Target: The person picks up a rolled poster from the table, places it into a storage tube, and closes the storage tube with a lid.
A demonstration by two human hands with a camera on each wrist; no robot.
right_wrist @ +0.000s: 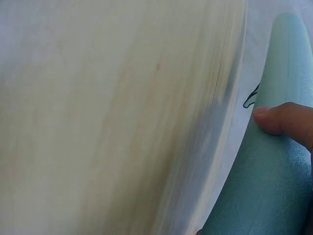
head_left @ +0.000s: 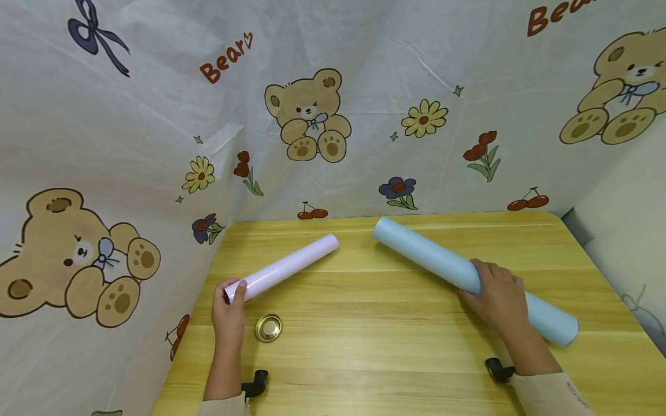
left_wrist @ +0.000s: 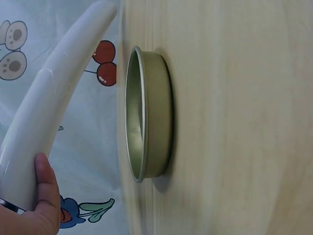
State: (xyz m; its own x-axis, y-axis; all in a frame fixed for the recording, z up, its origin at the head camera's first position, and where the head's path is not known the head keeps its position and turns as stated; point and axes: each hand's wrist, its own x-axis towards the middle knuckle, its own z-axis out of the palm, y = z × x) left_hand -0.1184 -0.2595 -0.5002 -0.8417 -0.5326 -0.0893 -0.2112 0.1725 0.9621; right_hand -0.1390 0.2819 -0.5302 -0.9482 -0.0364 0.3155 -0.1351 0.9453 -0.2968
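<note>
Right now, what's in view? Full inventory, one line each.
pale lilac roll: 1, on the table's left half, near end gripped
light blue roll: 1, on the right half, lying diagonally
round metal tin: 1, gold, beside the left hand
wooden table: 1, yellow-tan
bear-print cloth: backdrop behind and left
black clips: 2, near edge
left hand: grips lilac roll's end
right hand: grips blue roll

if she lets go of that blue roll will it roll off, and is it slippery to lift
The long light blue paper roll is round and lies flat on the wooden table, so it would probably roll if pushed sideways. Its surface looks faintly textured in the right wrist view, so likely not very slippery. The right hand holds it near the middle, which suggests it lifts fairly stiffly.
</note>
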